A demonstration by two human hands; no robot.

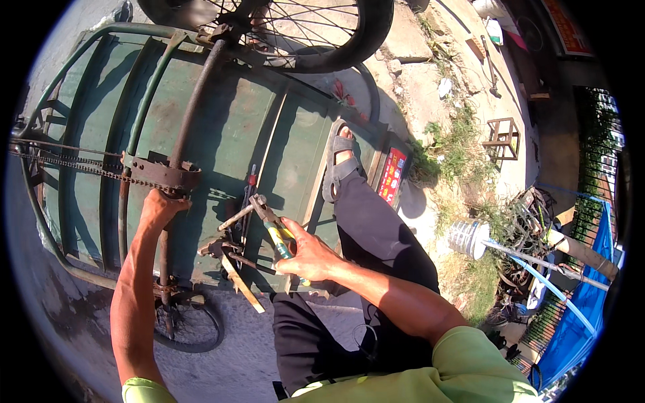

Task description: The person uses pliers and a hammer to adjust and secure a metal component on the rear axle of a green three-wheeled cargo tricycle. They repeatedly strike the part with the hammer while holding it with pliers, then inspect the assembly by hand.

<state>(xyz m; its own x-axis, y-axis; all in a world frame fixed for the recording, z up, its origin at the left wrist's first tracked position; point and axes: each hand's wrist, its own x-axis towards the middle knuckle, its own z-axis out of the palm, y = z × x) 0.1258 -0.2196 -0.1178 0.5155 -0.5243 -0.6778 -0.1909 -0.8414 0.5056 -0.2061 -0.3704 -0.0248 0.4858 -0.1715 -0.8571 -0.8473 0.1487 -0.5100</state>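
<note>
My left hand [163, 207] is closed at the rusty sprocket housing [176, 177], its fingers against the lower run of the drive chain [87, 168]. What exactly the fingertips pinch is hidden. My right hand [310, 255] grips a pair of pliers [274, 227] by yellow and green handles, the metal head pointing up and left. Just left of the pliers lie several tools on the green metal bed: a hammer [240, 282] with a pale wooden handle and a slim tool with a red-and-black grip [251, 183]. A rusty axle [196, 107] crosses the bed.
The overturned cargo tricycle has a spoked wheel [316, 30] at the top and another wheel [201, 332] below left. My sandalled foot [341, 158] rests on the bed's right end. Rightward are a white bucket [469, 238], a small stool frame [502, 139] and a blue tarp [578, 322].
</note>
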